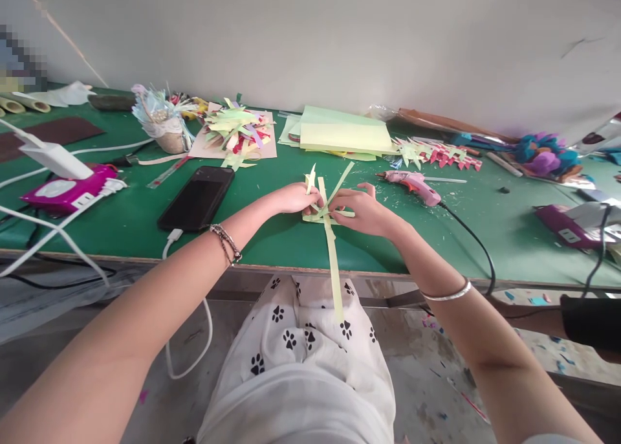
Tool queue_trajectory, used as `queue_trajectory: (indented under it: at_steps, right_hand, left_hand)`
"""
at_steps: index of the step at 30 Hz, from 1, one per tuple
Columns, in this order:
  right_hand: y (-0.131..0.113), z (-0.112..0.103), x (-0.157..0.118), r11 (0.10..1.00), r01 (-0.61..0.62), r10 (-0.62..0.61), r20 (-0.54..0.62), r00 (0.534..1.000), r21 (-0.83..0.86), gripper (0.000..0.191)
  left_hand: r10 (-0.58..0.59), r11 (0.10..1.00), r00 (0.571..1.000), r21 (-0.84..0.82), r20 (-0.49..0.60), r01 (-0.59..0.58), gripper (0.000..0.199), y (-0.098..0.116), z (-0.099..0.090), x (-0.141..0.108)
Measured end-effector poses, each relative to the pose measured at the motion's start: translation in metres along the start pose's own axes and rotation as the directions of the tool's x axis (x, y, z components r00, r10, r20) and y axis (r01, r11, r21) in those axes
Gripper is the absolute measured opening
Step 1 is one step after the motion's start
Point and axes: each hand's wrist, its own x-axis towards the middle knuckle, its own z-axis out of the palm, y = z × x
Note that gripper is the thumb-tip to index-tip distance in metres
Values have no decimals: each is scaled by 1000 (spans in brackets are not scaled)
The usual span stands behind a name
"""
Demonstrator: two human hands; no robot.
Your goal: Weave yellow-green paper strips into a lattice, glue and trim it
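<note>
"What do you have on the feed?"

"I see both hands at the middle of the desk (272,246), close to its near edge. The left hand (299,199) grips pale green-yellow paper strips (332,253) between thumb and fingers. The right hand (358,210) seems to pinch them too, just right of where they cross — though its fingertips partly hide the contact."

"And how do the strips lie?"

"They overlap at one spot between the hands. One long strip runs toward me, past the desk's near edge and over the paw-print trousers (276,340); another angles up to the far right."

"How would they handle, would you say?"

"Very light, I judge, and thin: springy along the length, easy to crease, easily torn by a hard tug. I'd take hold right at the crossing — flat, with fingertip pads — since a grip far out on a loose end would likely just bend it."

"Anything close by?"

"A pink glue gun (412,184) lies to the right, a dark phone (196,199) to the left, and stacked paper sheets (345,133) on the far side."
</note>
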Motion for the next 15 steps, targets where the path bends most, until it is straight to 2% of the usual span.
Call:
queue_trajectory:
  at_steps: [7, 15]
  right_hand:
    - [-1, -2, 2, 1000, -13, 13, 17, 1000, -15, 22]
    - [3, 2, -4, 999, 10, -11, -17, 1000, -52, 18]
  left_hand:
    - [28, 1000, 1000, 13, -10, -28, 28, -4, 2, 2]
    - [62, 997, 998, 53, -3, -62, 26, -7, 2, 0]
